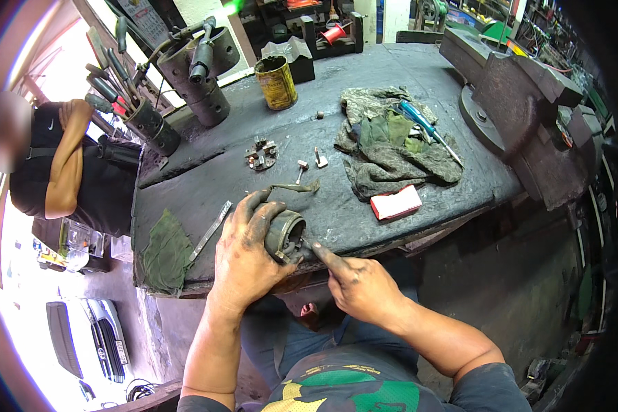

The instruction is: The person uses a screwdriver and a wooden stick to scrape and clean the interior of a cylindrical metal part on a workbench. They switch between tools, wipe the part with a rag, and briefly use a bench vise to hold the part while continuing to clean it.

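Note:
My left hand (247, 250) is wrapped round a grey, hollow cylindrical motor housing (279, 232) at the front edge of the workbench. Its open end faces right, with dark parts visible inside. My right hand (360, 285) has its index finger stretched out to the rim of that opening; its other fingers are curled, and I see nothing held in it. Just beyond the housing lie a bent metal strip (295, 187), a small carbon brush (321, 158) and a round brush holder plate (261, 154). Blackened grease marks both hands.
A bench vise (529, 117) stands at the right. On crumpled rags (398, 161) lies a blue screwdriver (419, 120), near a red-and-white box (396, 203). A yellow can (276, 82) and a tool holder (151, 127) stand farther back. A person (75, 158) with folded arms is at left.

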{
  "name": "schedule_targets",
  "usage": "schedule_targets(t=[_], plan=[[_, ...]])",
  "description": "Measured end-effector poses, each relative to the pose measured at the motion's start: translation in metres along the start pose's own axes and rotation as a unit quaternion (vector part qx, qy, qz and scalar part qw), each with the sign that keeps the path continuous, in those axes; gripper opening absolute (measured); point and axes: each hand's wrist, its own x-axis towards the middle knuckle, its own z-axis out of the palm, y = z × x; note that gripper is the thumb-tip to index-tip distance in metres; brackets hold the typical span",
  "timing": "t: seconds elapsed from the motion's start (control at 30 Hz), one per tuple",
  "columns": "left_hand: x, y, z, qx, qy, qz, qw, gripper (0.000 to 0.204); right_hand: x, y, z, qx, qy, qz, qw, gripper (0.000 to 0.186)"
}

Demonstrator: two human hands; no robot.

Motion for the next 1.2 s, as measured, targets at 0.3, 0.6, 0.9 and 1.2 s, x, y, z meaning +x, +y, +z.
schedule_targets(t=[0.3, 0.6, 0.9, 1.2], plan=[[0.003, -0.002, -0.002, 0.0, -0.009, 0.01, 1.0, 0.084, 0.003, 0.003, -0.014, -0.094, -0.01, -0.05, 0.994, 0.066], [0.031, -0.021, -0.018, -0.022, -0.113, 0.104, 0.988, 0.081, 0.006, -0.006, -0.021, -0.167, -0.035, -0.075, 0.982, 0.069], [0.035, -0.018, -0.02, -0.017, -0.138, 0.093, 0.986, 0.082, 0.007, 0.001, -0.025, -0.156, -0.035, -0.097, 0.982, 0.069], [0.035, -0.018, -0.02, -0.026, -0.132, 0.098, 0.986, 0.082, 0.006, 0.004, -0.025, -0.162, -0.022, -0.102, 0.981, 0.072]])
